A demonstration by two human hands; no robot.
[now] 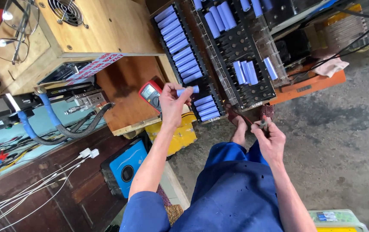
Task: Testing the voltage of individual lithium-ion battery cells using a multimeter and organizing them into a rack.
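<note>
Workshop benches fill the upper left of the frame. At centre, a blue cell is pinched by the left hand above a partly filled black tray; lower slots are already loaded. Further right, a small probe is gripped by the right hand.

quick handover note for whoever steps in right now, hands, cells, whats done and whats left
Left hand: holds one blue cylindrical cell over the near black tray.
Right hand: grips a small dark tool; what kind cannot be told.
Red multimeter lies on the wooden bench beside the tray.
Done: near tray mostly filled with cells.
Left: far tray has many empty slots.
</note>
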